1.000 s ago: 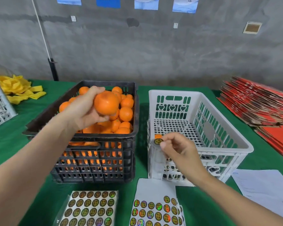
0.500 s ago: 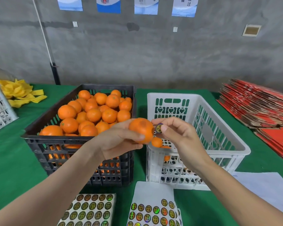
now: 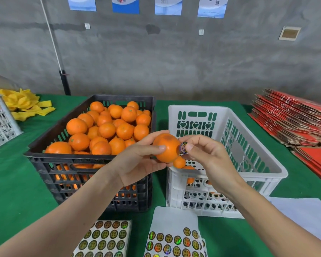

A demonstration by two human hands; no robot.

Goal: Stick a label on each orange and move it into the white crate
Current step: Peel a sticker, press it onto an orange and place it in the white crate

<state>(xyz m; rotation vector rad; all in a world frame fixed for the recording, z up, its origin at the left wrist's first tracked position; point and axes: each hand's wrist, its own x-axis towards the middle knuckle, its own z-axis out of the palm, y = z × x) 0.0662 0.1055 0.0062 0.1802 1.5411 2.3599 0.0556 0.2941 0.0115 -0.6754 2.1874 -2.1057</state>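
Orange (image 3: pixel 166 148) gripped in left hand (image 3: pixel 137 164); right hand (image 3: pixel 206 154) pinches label (image 3: pixel 183 147) at its side.

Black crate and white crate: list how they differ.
The black crate is heaped with oranges nearly to its rim; the white crate holds only a few, at its near left corner. The black crate has plain slots in its walls; the white crate's far wall shows heart cutouts. Both are slotted plastic crates standing side by side on the green table cover.

The white crate (image 3: pixel 202 108) is open-topped, oranges (image 3: pixel 179 162) in its near-left corner, black crate (image 3: pixel 72 158) alongside.
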